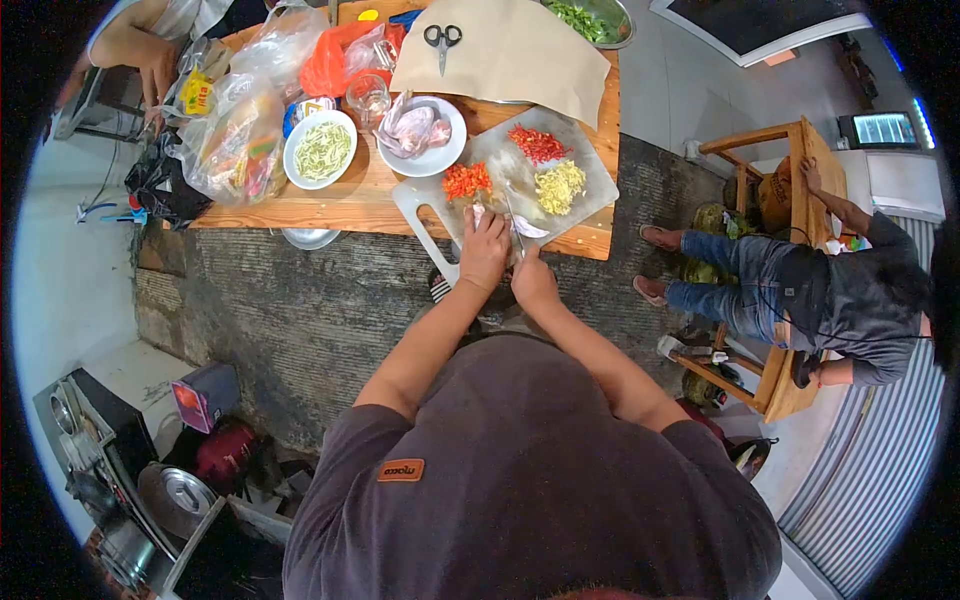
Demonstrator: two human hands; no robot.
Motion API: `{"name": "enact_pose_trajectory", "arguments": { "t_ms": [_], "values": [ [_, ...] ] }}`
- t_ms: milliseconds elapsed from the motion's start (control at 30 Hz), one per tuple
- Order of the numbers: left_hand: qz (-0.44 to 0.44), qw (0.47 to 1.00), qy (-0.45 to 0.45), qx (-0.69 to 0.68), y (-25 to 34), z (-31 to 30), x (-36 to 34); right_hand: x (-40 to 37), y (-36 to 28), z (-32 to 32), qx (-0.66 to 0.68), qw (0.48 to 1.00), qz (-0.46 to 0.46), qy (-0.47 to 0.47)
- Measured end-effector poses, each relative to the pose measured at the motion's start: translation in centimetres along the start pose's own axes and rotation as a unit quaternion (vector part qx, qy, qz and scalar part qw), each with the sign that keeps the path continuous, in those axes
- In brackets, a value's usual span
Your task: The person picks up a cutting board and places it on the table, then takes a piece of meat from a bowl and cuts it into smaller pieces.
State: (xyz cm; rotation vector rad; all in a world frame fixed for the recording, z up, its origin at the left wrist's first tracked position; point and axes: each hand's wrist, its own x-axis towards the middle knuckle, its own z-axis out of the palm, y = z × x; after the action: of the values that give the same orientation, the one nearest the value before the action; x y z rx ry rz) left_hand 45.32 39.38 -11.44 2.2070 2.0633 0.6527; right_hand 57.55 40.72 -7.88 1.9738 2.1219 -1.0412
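My right hand (535,278) is closed round the handle of a knife (514,222), its blade pointing away over the white cutting board (592,170). Beside it, at the board's near edge, my left hand (486,245) presses its fingers on a small pale piece (478,213), mostly hidden beneath them. A purple-white slice (530,228) lies right of the blade. On the board are piles of chopped orange-red pieces (466,181), red pieces (537,145) and yellow pieces (560,187).
Behind the board are a plate of raw poultry (412,132), a bowl of green slices (325,150), a glass (369,97), plastic bags (235,140) and scissors (442,45) on brown paper (510,60). One person (840,290) is at the right, another (140,50) at the upper left.
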Motion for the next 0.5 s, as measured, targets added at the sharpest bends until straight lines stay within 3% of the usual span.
{"name": "enact_pose_trajectory", "arguments": {
  "t_ms": [500],
  "values": [
    [-0.010,1.000,0.002,0.012,0.1,0.4,0.3,0.0,0.2,0.1,-0.004,1.000,-0.007,0.003]
  ]
}}
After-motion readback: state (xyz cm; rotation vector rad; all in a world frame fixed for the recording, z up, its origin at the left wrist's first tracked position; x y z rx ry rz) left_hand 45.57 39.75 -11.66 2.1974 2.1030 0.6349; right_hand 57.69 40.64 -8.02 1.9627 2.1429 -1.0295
